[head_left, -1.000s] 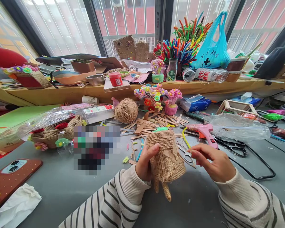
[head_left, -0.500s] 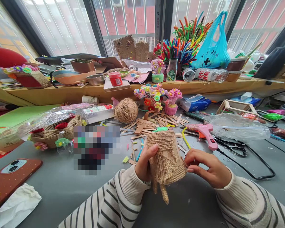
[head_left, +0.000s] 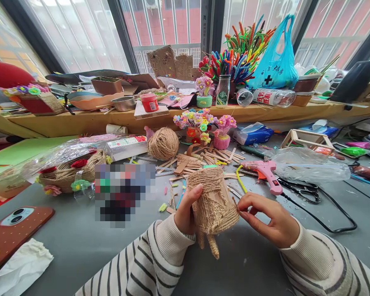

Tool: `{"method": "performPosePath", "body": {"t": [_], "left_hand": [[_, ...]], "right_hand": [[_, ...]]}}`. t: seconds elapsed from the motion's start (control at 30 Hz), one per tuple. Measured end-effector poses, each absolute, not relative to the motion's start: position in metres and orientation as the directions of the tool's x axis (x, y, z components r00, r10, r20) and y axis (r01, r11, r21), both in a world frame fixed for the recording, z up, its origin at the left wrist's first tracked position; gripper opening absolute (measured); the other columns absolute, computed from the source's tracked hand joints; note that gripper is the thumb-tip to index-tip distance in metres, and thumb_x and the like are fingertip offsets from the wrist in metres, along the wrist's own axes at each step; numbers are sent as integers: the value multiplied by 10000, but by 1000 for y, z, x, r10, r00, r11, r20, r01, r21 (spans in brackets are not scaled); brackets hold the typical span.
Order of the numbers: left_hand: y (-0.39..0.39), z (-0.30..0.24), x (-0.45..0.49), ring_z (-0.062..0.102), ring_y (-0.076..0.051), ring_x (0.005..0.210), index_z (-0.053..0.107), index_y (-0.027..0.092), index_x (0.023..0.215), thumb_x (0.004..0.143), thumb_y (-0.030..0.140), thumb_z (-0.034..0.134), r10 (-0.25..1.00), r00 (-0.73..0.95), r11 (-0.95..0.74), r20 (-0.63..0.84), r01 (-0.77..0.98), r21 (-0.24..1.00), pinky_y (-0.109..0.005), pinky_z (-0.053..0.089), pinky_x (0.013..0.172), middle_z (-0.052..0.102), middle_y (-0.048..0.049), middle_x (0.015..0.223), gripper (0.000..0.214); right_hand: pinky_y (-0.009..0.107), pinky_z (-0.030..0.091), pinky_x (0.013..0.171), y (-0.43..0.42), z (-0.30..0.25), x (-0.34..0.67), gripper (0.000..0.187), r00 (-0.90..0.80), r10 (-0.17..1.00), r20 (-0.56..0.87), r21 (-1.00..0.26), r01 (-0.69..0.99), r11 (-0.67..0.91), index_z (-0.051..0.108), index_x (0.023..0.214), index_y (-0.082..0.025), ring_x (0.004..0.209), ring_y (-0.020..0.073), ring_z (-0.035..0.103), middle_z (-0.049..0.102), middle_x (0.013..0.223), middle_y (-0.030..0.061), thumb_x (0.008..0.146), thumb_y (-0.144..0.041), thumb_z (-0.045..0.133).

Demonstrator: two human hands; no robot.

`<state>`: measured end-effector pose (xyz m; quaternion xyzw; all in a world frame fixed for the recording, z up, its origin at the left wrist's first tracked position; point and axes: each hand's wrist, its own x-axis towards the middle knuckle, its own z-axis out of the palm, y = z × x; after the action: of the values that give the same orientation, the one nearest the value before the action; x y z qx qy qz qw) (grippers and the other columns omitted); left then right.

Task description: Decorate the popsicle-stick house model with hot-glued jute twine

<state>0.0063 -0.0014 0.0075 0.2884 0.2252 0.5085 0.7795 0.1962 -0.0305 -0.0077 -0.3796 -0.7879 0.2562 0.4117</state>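
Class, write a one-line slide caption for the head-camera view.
Left hand grips a twine-wrapped cylinder while the right hand pinches at its side, above a cluttered grey table.

Pot [head_left: 214, 199] — wound in rough, hairy jute twine, matt. Twine ball [head_left: 163, 143]: same fibre. Sticks [head_left: 189, 161]: bare pale wood. Glue gun [head_left: 264, 169] — smooth pink plastic. Table [head_left: 80, 246]: grey, smooth, matt. Blue bag [head_left: 276, 63]: thin glossy plastic.

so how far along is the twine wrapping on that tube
Done: twine covers the top and bottom of the tube. In hand: the left hand grips it while the right hand pinches a loose strand at its side. Left, it seems: a bare cardboard patch in the middle, and the tails hanging below.
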Motion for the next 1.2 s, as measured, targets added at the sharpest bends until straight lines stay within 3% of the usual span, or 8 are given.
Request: {"method": "performPosePath", "body": {"t": [0.17,0.3,0.4,0.47,0.67,1.0,1.2], "left_hand": [[-1,4,6,602,-335,1073,630,126,1006,693,344,635,926,376,284,-30,-642,712,-408,508,871,706,-113,1011,382],[0,0,5,625,-316,1036,613,134,1073,689,336,662,932,363,262,-27,-617,742,-386,516,859,705,-103,1010,437],[0,-1,6,598,-322,1079,609,126,1082,683,327,669,941,338,235,-19,-612,755,-389,500,888,691,-110,1050,450],[0,0,7,577,-332,1107,606,125,1080,686,326,665,933,359,249,-21,-604,757,-395,488,902,671,-116,1101,447],[-2,1,7,581,-329,1094,590,166,1095,673,336,675,894,447,305,-8,-595,743,-415,456,928,664,-94,1112,462],[-1,-1,7,587,-335,1078,596,152,1116,699,360,659,864,502,330,18,-595,733,-439,446,934,670,-107,1091,470],[0,-1,7,567,-335,1110,585,159,1145,701,360,669,868,496,319,23,-592,740,-442,424,966,639,-105,1165,495]], "right_hand": [[209,513,543,-29,-7,200,127,-300,827,475,-652,512,560,592,859,-187,652,112,607,652,743,35,857,-196,465],[231,529,628,-33,2,204,118,-162,712,683,-486,627,609,571,893,-212,800,142,644,693,869,43,820,-137,516],[311,497,727,-41,9,200,163,-251,556,793,-295,639,710,560,873,-230,824,163,617,714,965,54,783,-96,539],[330,475,758,-47,11,196,204,-340,537,772,-231,637,736,547,905,-244,838,165,606,697,1068,53,794,-79,505],[324,435,775,-51,7,188,226,-418,559,717,-188,655,731,498,925,-247,824,150,574,627,1197,44,825,-53,441],[316,416,773,-51,4,187,189,-450,548,705,-153,658,737,526,938,-220,849,152,544,603,1235,31,849,-73,448],[307,430,754,-50,5,187,206,-444,553,705,-175,647,743,522,966,-210,891,155,558,589,1240,73,848,-65,436]]}}
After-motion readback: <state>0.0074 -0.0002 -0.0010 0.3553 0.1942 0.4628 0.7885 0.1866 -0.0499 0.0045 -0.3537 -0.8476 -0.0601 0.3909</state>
